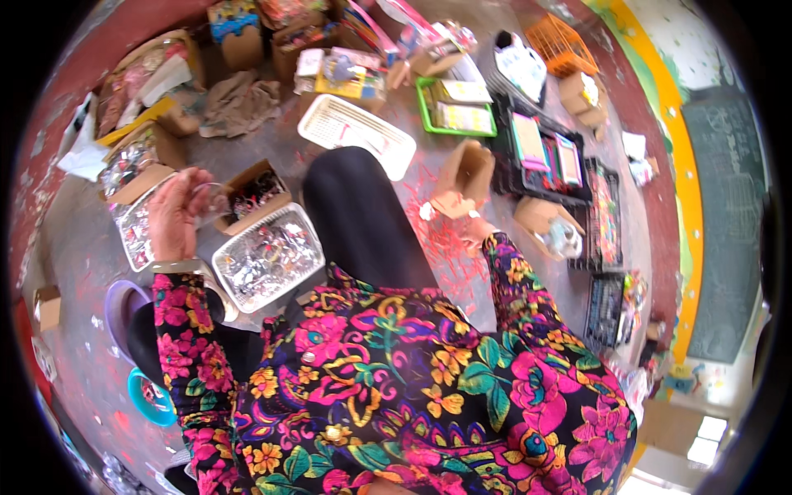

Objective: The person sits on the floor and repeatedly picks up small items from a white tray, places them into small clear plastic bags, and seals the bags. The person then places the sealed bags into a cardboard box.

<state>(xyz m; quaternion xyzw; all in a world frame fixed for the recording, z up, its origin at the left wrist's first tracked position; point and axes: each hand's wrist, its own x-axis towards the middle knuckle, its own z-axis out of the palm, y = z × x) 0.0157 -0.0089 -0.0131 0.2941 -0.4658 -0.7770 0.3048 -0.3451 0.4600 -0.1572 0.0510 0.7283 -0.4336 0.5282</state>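
My left hand (pixel 173 216) is raised above the boxes at the left, fingers curled round a clear, thin plastic piece (pixel 213 203) whose kind I cannot make out. Beneath and beside it are a cardboard box (pixel 257 216) of small dark and shiny bits and a white plastic basket (pixel 310 271) filled with silvery pieces. On the other side, my right hand (pixel 473 232) grips the near flap of an upright brown cardboard box (pixel 477 172); some of its fingers are hidden. Red strips (pixel 445 262) lie scattered on the floor around that hand.
An upturned-looking white basket (pixel 312 124) lies ahead of my knee. Farther right stand a green tray (pixel 426 122), a black crate (pixel 551 196), an orange crate (pixel 561 45) and an open carton (pixel 528 213). Purple (pixel 112 318) and turquoise (pixel 137 406) tubs sit at the left.
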